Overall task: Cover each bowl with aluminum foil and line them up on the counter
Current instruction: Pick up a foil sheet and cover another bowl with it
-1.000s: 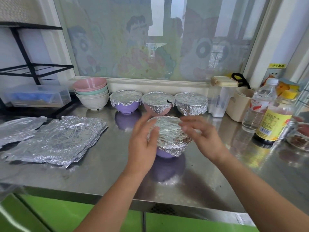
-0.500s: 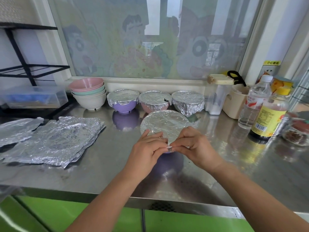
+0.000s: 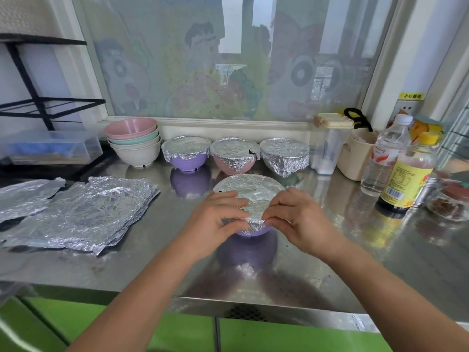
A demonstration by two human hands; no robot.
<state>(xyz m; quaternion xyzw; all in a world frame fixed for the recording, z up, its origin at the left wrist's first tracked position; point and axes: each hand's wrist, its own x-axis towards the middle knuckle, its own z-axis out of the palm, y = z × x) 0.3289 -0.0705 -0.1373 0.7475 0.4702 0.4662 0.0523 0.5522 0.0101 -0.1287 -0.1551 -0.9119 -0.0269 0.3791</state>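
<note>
A purple bowl (image 3: 252,231) stands mid-counter, its top wrapped in foil (image 3: 247,190). My left hand (image 3: 215,219) and my right hand (image 3: 299,219) pinch the foil's near edge down over the rim, fingertips almost meeting. Behind, along the window sill, stand three foil-covered bowls in a row: a purple one (image 3: 187,162), a pink one (image 3: 234,165) and a pale one (image 3: 284,158). A stack of three uncovered bowls (image 3: 134,146), pink on top, stands left of them. Loose foil sheets (image 3: 81,214) lie at the left.
Steel counter (image 3: 368,262) with its front edge close to me. At the right stand a lidded clear container (image 3: 327,148), a beige tub (image 3: 355,158), a water bottle (image 3: 383,158), a sauce bottle (image 3: 406,184) and a glass jar (image 3: 449,201). Black rack (image 3: 40,107) and plastic box (image 3: 50,148) at left.
My hands came from the bowl's sides round to its near edge and now pinch the foil there. The bowl has stayed in place.
</note>
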